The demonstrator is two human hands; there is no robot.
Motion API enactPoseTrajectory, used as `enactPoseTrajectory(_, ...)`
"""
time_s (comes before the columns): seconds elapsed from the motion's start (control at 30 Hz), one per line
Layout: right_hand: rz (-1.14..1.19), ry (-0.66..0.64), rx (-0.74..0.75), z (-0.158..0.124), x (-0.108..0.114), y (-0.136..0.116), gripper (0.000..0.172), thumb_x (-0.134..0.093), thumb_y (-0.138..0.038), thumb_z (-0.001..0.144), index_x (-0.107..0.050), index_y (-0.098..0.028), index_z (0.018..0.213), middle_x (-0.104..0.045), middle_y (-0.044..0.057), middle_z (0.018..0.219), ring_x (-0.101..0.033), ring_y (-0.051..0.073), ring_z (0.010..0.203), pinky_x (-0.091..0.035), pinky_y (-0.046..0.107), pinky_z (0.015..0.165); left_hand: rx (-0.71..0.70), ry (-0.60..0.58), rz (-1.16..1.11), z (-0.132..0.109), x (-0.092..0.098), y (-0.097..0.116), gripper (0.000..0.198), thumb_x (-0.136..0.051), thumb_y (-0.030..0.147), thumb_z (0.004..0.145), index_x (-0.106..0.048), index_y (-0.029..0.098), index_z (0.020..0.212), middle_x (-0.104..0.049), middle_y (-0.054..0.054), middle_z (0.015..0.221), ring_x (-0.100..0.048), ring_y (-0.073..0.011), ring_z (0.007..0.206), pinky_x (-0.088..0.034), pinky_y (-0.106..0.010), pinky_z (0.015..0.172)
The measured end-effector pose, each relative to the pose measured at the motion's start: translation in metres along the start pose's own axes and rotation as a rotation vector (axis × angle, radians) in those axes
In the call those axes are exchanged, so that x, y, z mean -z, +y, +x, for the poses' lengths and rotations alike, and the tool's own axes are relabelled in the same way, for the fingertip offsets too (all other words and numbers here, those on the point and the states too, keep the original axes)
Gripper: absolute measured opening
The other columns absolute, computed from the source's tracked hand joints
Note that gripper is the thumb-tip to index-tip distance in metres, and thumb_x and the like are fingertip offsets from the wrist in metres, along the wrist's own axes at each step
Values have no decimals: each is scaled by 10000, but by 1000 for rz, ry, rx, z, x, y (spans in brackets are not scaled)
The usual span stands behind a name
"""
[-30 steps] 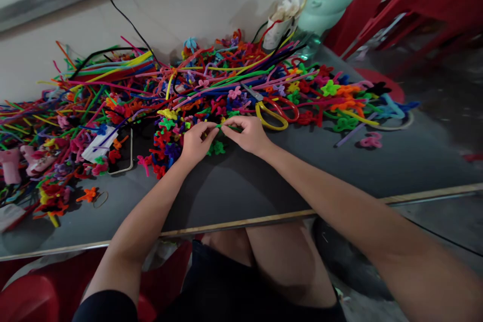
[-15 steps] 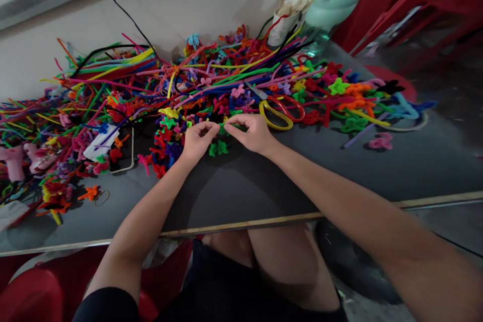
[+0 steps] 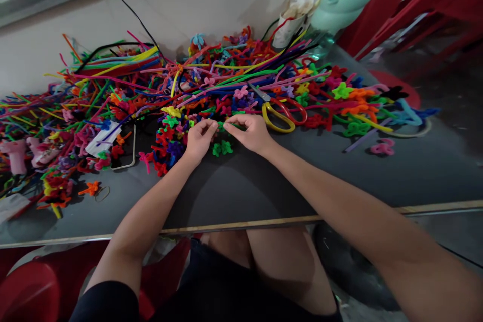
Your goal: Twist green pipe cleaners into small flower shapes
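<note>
Between the fingertips of both hands is a green pipe cleaner [image 3: 221,125], mostly hidden by the fingers. My left hand [image 3: 201,137] pinches one side of it, thumb against forefinger. From the other side my right hand [image 3: 249,132] pinches it the same way. Just below the fingers, green pipe-cleaner flowers [image 3: 222,148] lie on the dark table [image 3: 241,186]. A pair of scissors [image 3: 278,114] with one yellow and one red handle loop rests beyond my right hand. Left of my left hand sits a cluster of red and blue pipe-cleaner flowers [image 3: 171,148].
A long heap of coloured pipe cleaners [image 3: 151,73] lines the wall side. A phone [image 3: 126,153] lies to the left, near an orange flower [image 3: 89,188]. A paper cup [image 3: 286,30] and a green bottle [image 3: 339,2] stand at the back right, by red chairs [image 3: 415,5].
The view has shifted slightly. Both hands stay close together on the green pipe cleaner, with the left fingers turned a little.
</note>
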State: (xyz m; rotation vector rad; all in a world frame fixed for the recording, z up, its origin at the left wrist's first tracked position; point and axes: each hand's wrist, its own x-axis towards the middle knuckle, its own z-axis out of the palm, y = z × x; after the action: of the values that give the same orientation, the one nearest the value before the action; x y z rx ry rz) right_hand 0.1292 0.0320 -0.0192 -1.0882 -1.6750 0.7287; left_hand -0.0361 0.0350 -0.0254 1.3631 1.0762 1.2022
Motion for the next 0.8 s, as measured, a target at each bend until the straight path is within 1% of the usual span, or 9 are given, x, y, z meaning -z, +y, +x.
enactPoseTrajectory(0.07,14,6,-3,1,0,1,249,-622,-389,797,-704,-157,755,-678,35,667,-560,133,577,-415,278,565,-34,19,34,1,0,-2,325,-662,489,787,-638,166,752,-560,12,604,-489,-74,519,-381,-189,455)
enactPoseTrajectory(0.13,23,20,-12,0,0,1,248,-630,-393,794,-708,-160,762,-680,32,673,-569,136,590,-424,279,573,-64,24,74,1,-1,-2,309,-637,480,811,-658,172,801,-598,0,642,-527,-86,552,-404,-192,467)
enactPoseTrajectory(0.27,7,43,-21,-3,0,0,262,-629,-407,801,-722,-163,781,-686,29,664,-573,138,578,-424,277,551,-142,3,178,-3,-2,2,266,-622,417,837,-696,189,954,-699,-34,825,-605,-110,666,-485,-224,575)
enactPoseTrajectory(0.33,-32,51,-8,-4,0,-3,260,-625,-406,808,-734,-171,790,-709,38,697,-601,151,593,-436,284,550,-171,13,237,-5,-1,4,231,-640,375,827,-709,190,947,-716,-38,859,-618,-119,688,-501,-244,617)
enactPoseTrajectory(0.43,-95,57,29,-6,0,-7,238,-618,-390,823,-749,-191,834,-749,56,823,-677,197,721,-504,318,637,-181,79,305,-6,0,5,174,-658,335,811,-719,188,882,-719,-34,841,-623,-127,695,-496,-250,618)
enactPoseTrajectory(0.5,-134,57,56,-6,1,-10,229,-608,-371,837,-751,-199,880,-756,63,899,-700,220,818,-531,336,703,-160,121,306,-5,2,4,164,-644,331,819,-709,186,858,-704,-23,784,-612,-122,663,-487,-243,592)
enactPoseTrajectory(0.53,-154,59,69,-7,1,-10,230,-600,-364,844,-750,-199,902,-756,65,921,-703,225,842,-536,337,712,-144,136,294,-4,2,4,165,-632,333,828,-699,183,850,-690,-16,749,-603,-116,639,-482,-238,577)
enactPoseTrajectory(0.67,-229,77,126,-7,4,-11,251,-565,-358,871,-740,-191,941,-754,69,933,-704,218,825,-533,316,649,-97,162,230,-3,2,3,178,-609,344,843,-658,173,840,-638,2,659,-573,-102,585,-465,-221,545)
enactPoseTrajectory(0.8,-321,98,181,-7,6,-9,257,-520,-353,905,-726,-214,972,-750,62,949,-698,211,839,-529,314,654,-98,130,216,-3,1,3,223,-614,395,840,-635,173,839,-632,0,657,-574,-103,585,-467,-223,551)
